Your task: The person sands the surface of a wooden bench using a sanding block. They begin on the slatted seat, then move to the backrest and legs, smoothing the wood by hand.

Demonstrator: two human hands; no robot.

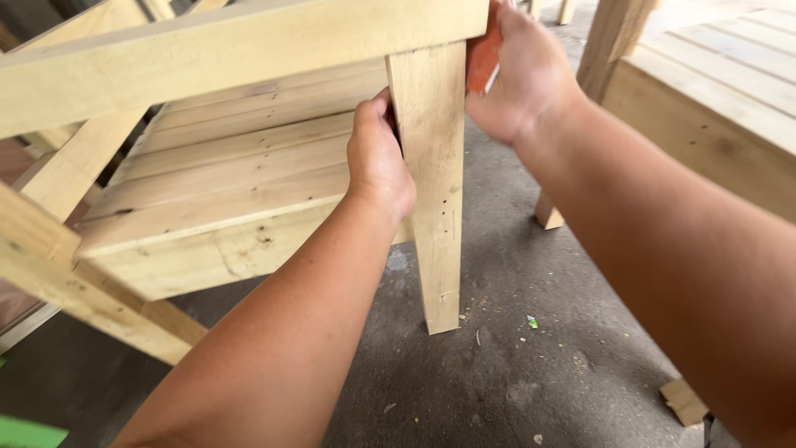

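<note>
A bare wooden chair stands in front of me, with a slatted seat (224,174), an armrest rail (207,58) across the top and a front leg (431,191) reaching down to the floor. My left hand (377,158) grips the left side of that leg near its top. My right hand (518,75) presses an orange sanding pad (482,56) against the leg's right side, just under the rail. Most of the pad is hidden by my fingers.
A second slatted wooden piece (713,91) stands at the right, with its leg (547,214) on the floor behind my right forearm. The grey concrete floor (514,365) carries sawdust, and a small wood offcut (684,401) lies at the lower right.
</note>
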